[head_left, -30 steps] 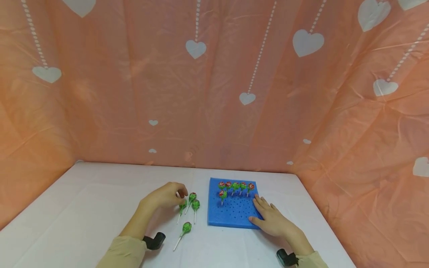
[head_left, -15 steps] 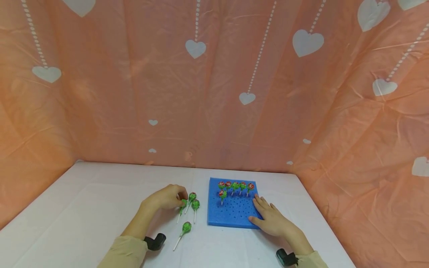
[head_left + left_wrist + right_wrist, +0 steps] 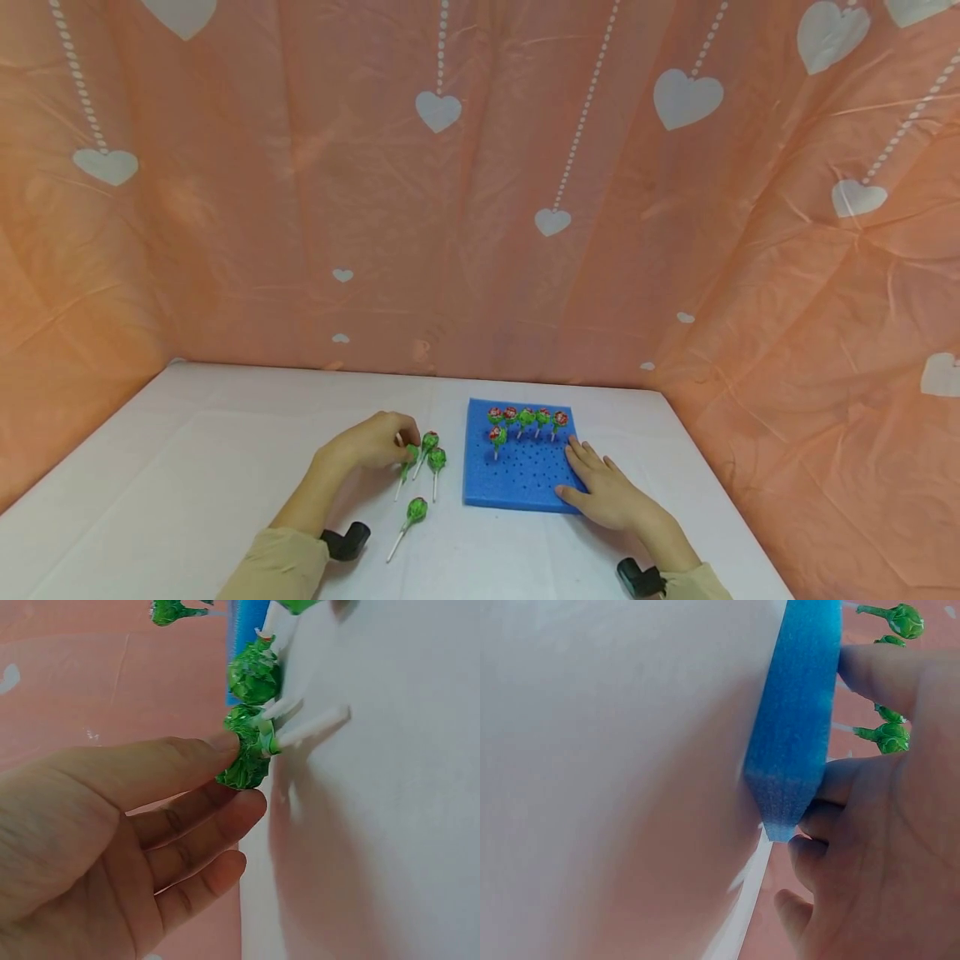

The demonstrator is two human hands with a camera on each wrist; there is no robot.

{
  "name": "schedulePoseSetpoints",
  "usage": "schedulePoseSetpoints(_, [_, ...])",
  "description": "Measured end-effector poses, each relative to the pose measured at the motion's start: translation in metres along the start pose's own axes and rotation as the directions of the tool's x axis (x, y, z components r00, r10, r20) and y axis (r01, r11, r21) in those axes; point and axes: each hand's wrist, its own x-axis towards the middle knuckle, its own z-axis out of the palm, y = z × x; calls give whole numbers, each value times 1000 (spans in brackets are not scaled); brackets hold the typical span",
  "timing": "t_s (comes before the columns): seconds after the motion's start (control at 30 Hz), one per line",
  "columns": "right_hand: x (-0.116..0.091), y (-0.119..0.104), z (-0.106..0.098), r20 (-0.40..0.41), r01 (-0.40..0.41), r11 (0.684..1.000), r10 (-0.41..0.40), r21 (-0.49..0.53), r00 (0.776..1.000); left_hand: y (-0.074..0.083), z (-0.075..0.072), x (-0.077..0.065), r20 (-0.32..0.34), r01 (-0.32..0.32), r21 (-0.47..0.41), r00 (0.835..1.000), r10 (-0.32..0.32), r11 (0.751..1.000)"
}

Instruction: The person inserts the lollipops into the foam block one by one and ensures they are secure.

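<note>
With thumb and fingers, my left hand (image 3: 372, 441) pinches the green-wrapped head of a lollipop (image 3: 251, 765) on the left part of the table. Its white stick (image 3: 315, 727) points away from the palm, near the tabletop. Two more lollipops lie just right of that hand, one being the nearer lollipop (image 3: 437, 459). My right hand (image 3: 615, 493) rests with its fingers spread on the right edge of a blue foam block (image 3: 517, 492) dotted with holes. Several lollipops stand upright in the block, a row at the back and one lollipop (image 3: 498, 437) in front of it.
Another loose lollipop (image 3: 416, 510) lies nearer the front, its stick pointing toward me. A white cloth covers the table (image 3: 187, 467). Behind and beside it hangs an orange curtain (image 3: 495, 317) printed with white hearts.
My left hand has shifted only slightly at the lollipop it pinches. The right hand and the foam block stay where they were.
</note>
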Motion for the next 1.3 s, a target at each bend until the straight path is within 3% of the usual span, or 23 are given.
schedulePoseSetpoints(0.33, [0, 1, 0, -2, -3, 1000, 3, -2, 1000, 4, -6, 0, -75, -58, -20, 996, 56, 998])
schedulePoseSetpoints(0.47, [1, 1, 0, 1, -4, 1000, 4, -5, 1000, 4, -9, 1, -112, -130, -4, 985, 128, 992])
schedulePoseSetpoints(0.7, [2, 3, 1, 7, -9, 1000, 10, -12, 1000, 6, -12, 4, -211, -293, 6, 934, 287, 956])
schedulePoseSetpoints(0.9, [1, 4, 2, 5, -10, 1000, 10, -7, 1000, 15, -11, 4, -302, -345, 42, 890, 341, 938])
schedulePoseSetpoints(1.03, [1, 4, 3, 6, -14, 1000, 14, -13, 1000, 22, -8, 5, -361, -384, 63, 852, 380, 921])
schedulePoseSetpoints(1.3, [0, 2, 2, 5, -8, 1000, 8, -5, 1000, 39, -6, 6, -433, -418, 51, 809, 398, 907])
